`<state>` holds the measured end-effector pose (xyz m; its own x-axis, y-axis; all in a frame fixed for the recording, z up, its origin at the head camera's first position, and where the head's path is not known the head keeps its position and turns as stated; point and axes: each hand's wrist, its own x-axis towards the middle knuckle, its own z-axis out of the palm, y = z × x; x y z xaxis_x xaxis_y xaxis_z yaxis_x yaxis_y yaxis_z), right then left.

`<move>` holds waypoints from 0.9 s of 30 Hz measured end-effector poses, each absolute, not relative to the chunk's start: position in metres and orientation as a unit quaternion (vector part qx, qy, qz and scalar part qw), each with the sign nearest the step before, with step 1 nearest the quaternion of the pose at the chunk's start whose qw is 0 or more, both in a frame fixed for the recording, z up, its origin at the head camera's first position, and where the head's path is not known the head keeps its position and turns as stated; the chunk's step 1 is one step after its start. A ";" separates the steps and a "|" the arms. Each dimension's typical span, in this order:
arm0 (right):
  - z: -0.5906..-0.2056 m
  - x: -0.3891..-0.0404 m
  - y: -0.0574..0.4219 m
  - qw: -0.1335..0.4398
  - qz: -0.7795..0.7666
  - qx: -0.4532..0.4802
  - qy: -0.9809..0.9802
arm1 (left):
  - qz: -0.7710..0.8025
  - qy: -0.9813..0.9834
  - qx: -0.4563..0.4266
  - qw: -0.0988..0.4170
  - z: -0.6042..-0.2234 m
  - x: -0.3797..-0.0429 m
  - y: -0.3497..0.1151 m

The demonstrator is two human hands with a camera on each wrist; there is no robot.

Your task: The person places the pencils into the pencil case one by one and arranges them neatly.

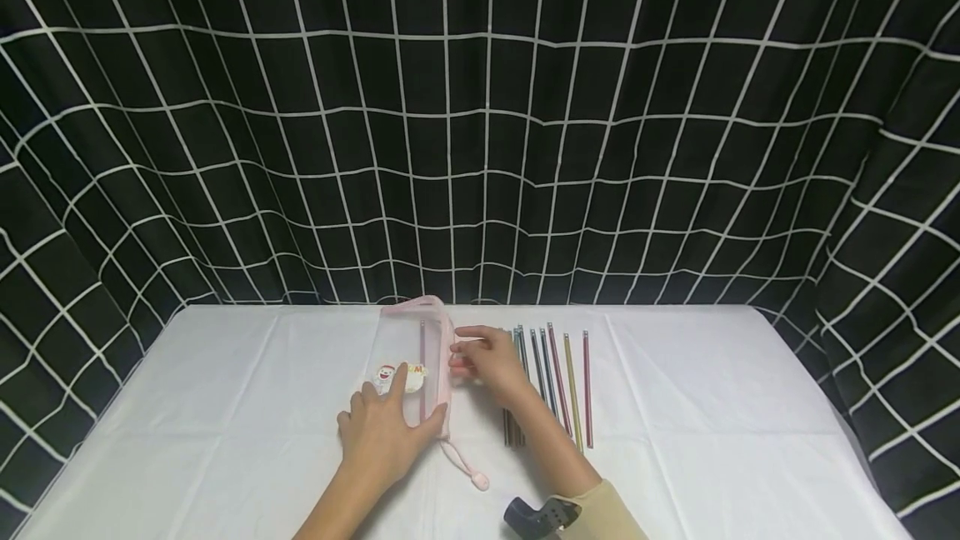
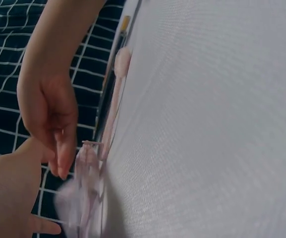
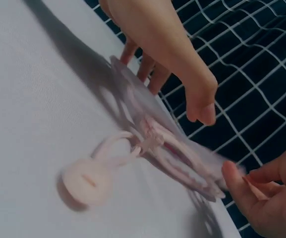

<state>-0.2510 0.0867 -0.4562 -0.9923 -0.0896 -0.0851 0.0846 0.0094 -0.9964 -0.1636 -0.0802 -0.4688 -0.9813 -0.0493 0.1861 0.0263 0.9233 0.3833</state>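
Pink-trimmed clear pouch [image 1: 397, 336] lies on the white cloth [image 1: 255, 423], left of a row of thin rods [image 1: 558, 377], gridded black curtain [image 1: 480, 148] behind. One purplish rod [image 1: 422, 344] shows through the film; inside or beneath, can't tell from here.

Left hand [image 1: 382, 436]: fingers straight and spread, resting on the film by the cartoon print [image 1: 386, 374], thumb near the trimmed edge. Right hand [image 1: 491, 361]: thumb and fingertips together on that edge, looks like a light pinch. Mouth gapes a bit in the right wrist view.

Handling, my read: very light, floppy, film probably slick. Won't hold its own shape, so the mouth likely sags shut if nobody lifts a lip. Not brittle, but thin film could crease. Best grip is the pink trim [image 1: 444, 373], stiffer than the body; pin the body flat-handed. Cord [image 1: 458, 458] and bead [image 1: 480, 482] hang off the near corner: poor hold, would twist the pouch. Rods look slim, stiff, prone to rolling; pinch mid-length.
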 end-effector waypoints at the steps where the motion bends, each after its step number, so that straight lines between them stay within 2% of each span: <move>1: -0.456 -0.251 0.088 0.063 -0.703 -0.001 0.709 | -0.192 -0.977 0.010 0.094 -0.469 -0.163 -0.080; 14: -0.454 -0.247 0.108 0.044 -0.691 0.017 0.721 | -0.163 -0.984 0.049 0.061 -0.477 -0.162 -0.064; 27: -0.449 -0.241 0.129 0.011 -0.645 0.030 0.764 | -0.188 -0.978 0.049 0.075 -0.474 -0.162 -0.062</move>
<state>-0.2407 0.1286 -0.4489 -0.9980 0.0313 -0.0550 0.0595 0.1666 -0.9842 -0.1624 -0.0623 -0.4743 -0.9839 -0.1238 0.1285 -0.0672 0.9243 0.3757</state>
